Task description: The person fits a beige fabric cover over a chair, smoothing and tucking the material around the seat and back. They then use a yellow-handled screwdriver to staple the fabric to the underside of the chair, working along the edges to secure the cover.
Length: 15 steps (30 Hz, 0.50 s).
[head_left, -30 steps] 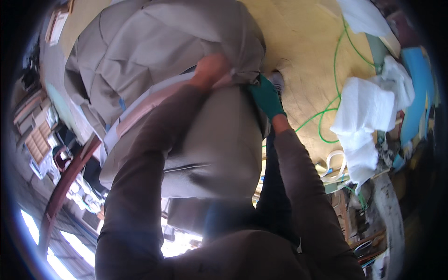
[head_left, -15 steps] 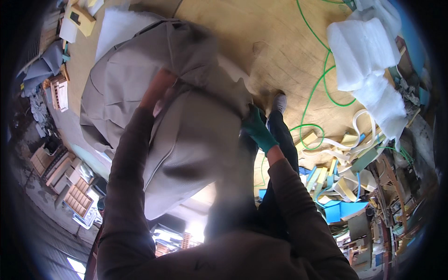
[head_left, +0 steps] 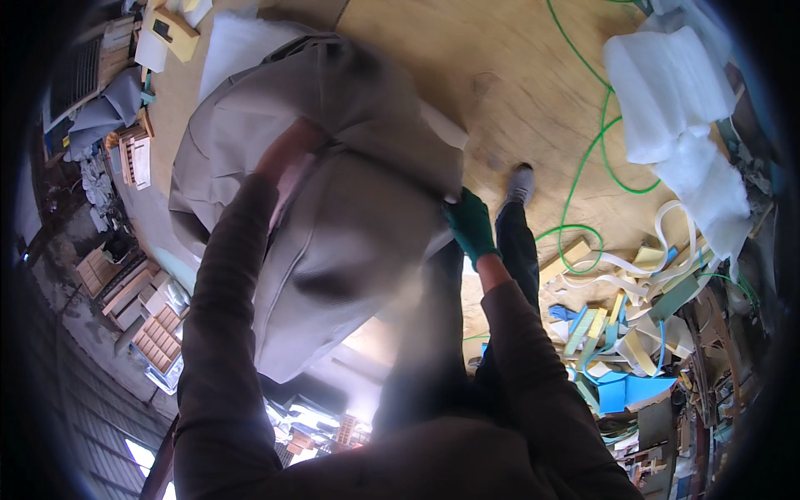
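The grey-brown cover [head_left: 367, 204] is positioned in front of the body, between the forearms and extending beyond the left hand [head_left: 293, 150]. The left hand lies at a fold in the cover; blur obscures its fingers, and their grip cannot be determined. The right hand [head_left: 473, 227], in a green glove, has its fingers [head_left: 455, 213] closed on the cover's right edge. A green hose [head_left: 601, 142] lies on the wooden floor [head_left: 400, 42], near white padding [head_left: 667, 96] and foam scraps [head_left: 635, 350]
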Each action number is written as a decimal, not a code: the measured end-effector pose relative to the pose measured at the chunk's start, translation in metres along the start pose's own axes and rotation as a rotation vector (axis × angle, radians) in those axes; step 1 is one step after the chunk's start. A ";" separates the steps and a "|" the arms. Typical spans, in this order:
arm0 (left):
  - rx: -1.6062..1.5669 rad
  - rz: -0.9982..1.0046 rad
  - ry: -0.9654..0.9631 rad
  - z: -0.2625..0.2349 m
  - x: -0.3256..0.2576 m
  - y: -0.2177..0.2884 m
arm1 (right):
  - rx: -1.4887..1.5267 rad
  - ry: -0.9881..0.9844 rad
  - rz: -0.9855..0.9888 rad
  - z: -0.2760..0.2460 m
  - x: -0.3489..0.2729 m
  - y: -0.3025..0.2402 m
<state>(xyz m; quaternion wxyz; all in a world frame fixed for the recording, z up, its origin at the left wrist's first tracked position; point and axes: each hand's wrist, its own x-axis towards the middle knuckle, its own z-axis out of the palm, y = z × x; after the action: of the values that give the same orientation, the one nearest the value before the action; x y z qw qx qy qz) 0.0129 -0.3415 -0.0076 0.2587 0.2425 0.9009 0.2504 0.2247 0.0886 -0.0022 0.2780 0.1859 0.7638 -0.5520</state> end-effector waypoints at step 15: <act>0.147 -0.338 -0.246 0.009 0.040 0.087 | -0.613 0.095 0.044 0.024 0.049 0.035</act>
<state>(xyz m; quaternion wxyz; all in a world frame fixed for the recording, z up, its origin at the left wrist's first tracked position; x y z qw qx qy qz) 0.0144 -0.2501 0.0220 0.3865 0.1350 0.9063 0.1054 0.2130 0.0760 -0.0647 0.2969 0.1353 0.9027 -0.2806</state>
